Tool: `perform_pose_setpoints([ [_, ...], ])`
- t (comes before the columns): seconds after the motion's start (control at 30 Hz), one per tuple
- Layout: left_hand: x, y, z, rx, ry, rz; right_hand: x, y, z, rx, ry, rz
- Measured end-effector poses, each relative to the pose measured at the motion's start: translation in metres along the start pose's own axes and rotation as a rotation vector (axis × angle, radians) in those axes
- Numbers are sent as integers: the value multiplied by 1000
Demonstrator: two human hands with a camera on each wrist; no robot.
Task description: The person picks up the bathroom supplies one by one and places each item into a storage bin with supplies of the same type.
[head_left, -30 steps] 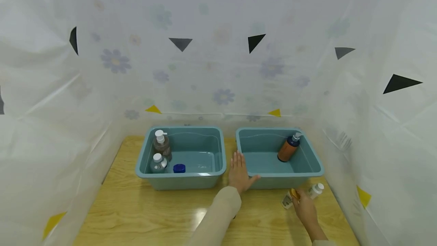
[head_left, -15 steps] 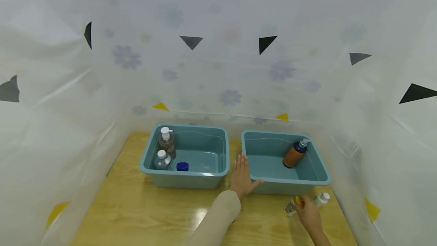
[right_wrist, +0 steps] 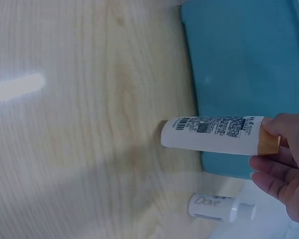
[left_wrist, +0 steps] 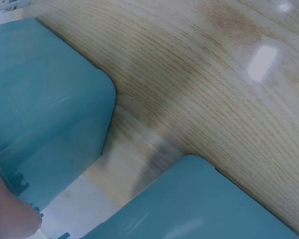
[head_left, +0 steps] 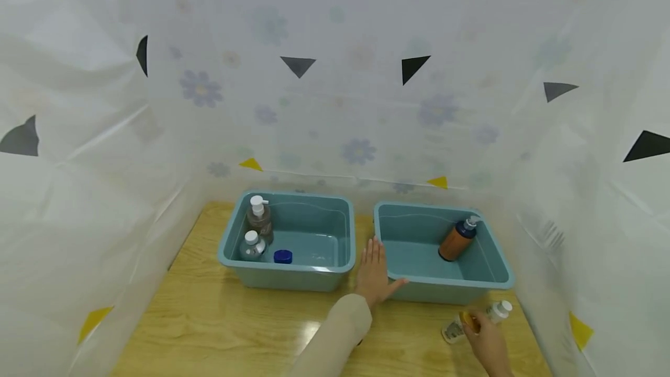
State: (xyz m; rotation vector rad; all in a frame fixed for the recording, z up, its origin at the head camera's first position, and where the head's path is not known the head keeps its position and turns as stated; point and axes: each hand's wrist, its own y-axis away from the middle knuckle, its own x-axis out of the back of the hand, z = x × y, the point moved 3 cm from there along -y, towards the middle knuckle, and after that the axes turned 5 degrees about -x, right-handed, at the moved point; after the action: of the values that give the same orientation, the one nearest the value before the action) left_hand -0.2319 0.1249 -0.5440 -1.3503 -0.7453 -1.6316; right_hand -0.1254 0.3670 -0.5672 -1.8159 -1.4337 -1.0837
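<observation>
My right hand (head_left: 489,342) pinches the gold cap of a white bottle (right_wrist: 209,134) with printed text and a barcode, in front of the right bin. Beside it, a smaller white Dove bottle (right_wrist: 212,207) stands on the table, near the bin's front right corner. My left hand (head_left: 373,275) has its fingers straight along the left side of the teal right bin (head_left: 445,281), thumb spread toward the front rim. Inside that bin an amber pump bottle (head_left: 454,244) with a dark collar leans toward the right wall. The left wrist view catches only part of the left hand.
A second teal bin (head_left: 293,278) stands at left, separated by a narrow gap. It holds a pump bottle (head_left: 260,223), a small white-capped bottle (head_left: 251,249) and a blue-capped item (head_left: 283,257). Patterned sheeting (head_left: 335,103) encloses the wooden table (head_left: 230,330) at back and sides.
The head view has shifted slightly, moving the bins and hands a little right and down in it. Both hands keep their places: the right on the gold cap, the left at the bin's side.
</observation>
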Motion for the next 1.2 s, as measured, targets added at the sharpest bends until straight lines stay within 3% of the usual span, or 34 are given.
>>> perform_pose_setpoints([
  [0.2, 0, 0, 0, 0, -4, 5, 18, 1, -6, -19, -20, -54],
  [0.47, 1, 1, 1, 24, -65, 7, 43, 0, -27, 84, 7, 3],
  [0.63, 0, 0, 2, 28, -63, 12, 62, 1, -43, 190, 14, 114],
  [0.8, -3, -1, 1, 34, -77, 2, 78, 1, -54, 243, 15, 224],
  [0.93, -2, 0, 2, 22, -78, 30, 89, 0, -61, 259, 34, 248],
  [0.97, -11, -2, 0, 14, -85, 61, 91, -1, -63, 257, 40, 237],
  [1.07, -10, 1, 0, 6, -89, 95, 96, -2, -69, 254, 50, 212],
  [1.17, -10, 0, 0, 14, -95, 71, 103, -3, -75, 273, 48, 216],
  [1.2, -1, 3, 1, 22, -93, 43, 105, -4, -78, 284, 48, 227],
])
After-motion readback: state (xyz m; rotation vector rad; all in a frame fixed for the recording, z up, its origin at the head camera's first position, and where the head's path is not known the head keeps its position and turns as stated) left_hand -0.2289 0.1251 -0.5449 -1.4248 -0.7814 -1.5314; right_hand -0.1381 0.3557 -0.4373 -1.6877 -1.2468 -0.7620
